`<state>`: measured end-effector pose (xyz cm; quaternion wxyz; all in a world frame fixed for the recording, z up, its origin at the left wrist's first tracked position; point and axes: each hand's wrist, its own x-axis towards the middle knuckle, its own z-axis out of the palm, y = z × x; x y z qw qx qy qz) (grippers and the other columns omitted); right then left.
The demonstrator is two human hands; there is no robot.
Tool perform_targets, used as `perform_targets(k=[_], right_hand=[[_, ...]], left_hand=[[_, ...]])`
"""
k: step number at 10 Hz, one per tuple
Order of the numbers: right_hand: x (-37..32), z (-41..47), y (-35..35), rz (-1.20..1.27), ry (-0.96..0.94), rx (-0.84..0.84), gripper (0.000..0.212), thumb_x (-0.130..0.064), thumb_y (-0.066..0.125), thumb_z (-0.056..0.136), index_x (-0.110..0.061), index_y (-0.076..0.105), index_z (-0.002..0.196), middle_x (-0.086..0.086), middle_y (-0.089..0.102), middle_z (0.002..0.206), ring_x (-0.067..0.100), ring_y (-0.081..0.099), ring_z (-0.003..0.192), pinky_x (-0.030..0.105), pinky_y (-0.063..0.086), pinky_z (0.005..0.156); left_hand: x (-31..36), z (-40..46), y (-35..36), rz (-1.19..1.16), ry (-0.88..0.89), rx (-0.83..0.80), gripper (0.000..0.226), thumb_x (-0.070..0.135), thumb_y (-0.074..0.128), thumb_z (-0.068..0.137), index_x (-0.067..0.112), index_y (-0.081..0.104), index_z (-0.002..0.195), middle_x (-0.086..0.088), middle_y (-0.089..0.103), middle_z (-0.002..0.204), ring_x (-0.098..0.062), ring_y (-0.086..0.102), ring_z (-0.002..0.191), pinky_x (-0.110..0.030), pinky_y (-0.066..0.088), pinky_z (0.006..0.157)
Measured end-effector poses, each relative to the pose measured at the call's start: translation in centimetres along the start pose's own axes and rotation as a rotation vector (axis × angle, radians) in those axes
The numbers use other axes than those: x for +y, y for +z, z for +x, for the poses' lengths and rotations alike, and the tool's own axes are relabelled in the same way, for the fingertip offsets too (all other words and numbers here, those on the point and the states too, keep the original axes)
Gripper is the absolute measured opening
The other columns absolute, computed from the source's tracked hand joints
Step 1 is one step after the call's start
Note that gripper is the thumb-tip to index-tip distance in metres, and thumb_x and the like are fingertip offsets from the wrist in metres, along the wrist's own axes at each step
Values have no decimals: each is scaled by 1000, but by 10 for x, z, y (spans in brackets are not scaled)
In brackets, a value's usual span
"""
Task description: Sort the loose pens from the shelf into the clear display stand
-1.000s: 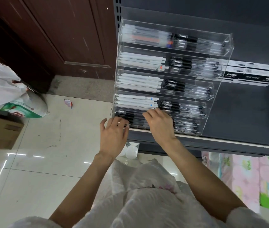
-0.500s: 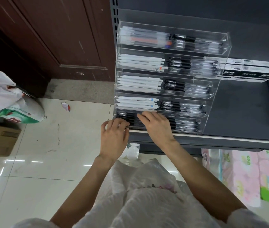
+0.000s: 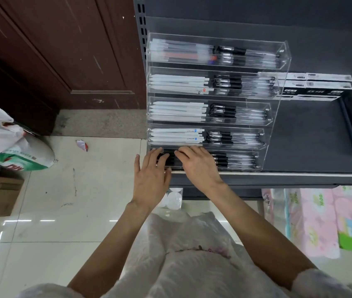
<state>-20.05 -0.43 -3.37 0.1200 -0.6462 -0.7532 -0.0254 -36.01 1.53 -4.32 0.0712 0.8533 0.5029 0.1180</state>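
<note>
Our left hand and right hand, fingers straight and gripping nothing, rest on black pens in the lowest tier of the clear display stand, whose fuller tiers rise beyond our fingertips on the shelf.

The pink tissue pack below the shelf bears the number "1000" printed sideways near its top. The white and green sack on the floor carries red lettering, cut off and too warped to read. The black boxes behind the clear display stand have white label marks, perhaps characters, too small to make out. Small blue tags on the white pens are illegible.
</note>
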Motion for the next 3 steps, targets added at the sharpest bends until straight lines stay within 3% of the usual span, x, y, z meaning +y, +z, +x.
perform_targets(k=[1,2,3], right_hand=[[-1,-4,-17,121,108,47,29,-1,73,70,-12,72,96,1,71,90,20,67,79,31,53,73],[3,-15,-39,224,283,94,20,-6,67,80,-15,70,97,0,72,78,20,67,66,30,52,68],[13,-32,-56,300,399,147,16,-11,64,83,-16,68,98,-2,71,75,21,66,65,33,55,65]], left_hand=[[6,7,-14,-34,32,33,38,29,39,87,15,63,114,-4,62,118,-25,58,108,-48,41,99],[13,9,-24,-147,87,100,32,25,44,88,14,60,113,-3,64,106,-23,59,90,-37,47,85],[29,8,-37,-361,-12,81,23,23,48,91,17,59,110,4,63,94,-16,60,79,-26,44,68]])
